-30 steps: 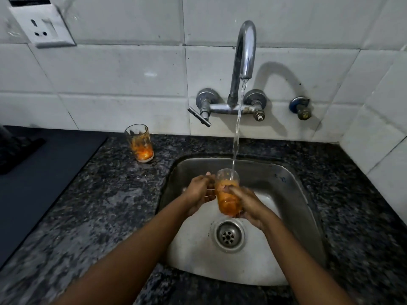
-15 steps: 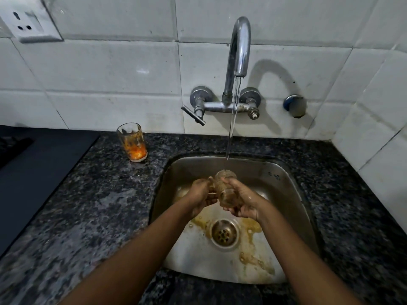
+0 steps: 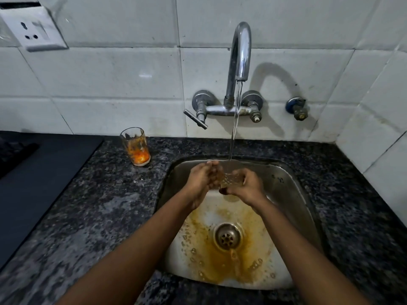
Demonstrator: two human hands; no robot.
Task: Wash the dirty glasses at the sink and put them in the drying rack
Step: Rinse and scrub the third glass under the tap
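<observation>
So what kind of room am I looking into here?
Most likely a home kitchen: a steel sink set in a dark granite counter, a wall tap running over a glass held in both hands, and white tiles behind.

No text, label, brand or number can be read anywhere. Small dark marks on the steel sink wall (image 3: 278, 177) are too blurred to make out.

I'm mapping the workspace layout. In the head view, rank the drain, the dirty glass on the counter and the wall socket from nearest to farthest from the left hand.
From the left hand, over the sink:
1. Drain: below the hand, in the sink floor.
2. Dirty glass: to the left, on the counter by the wall.
3. Socket: far upper left, on the tiles.
</observation>
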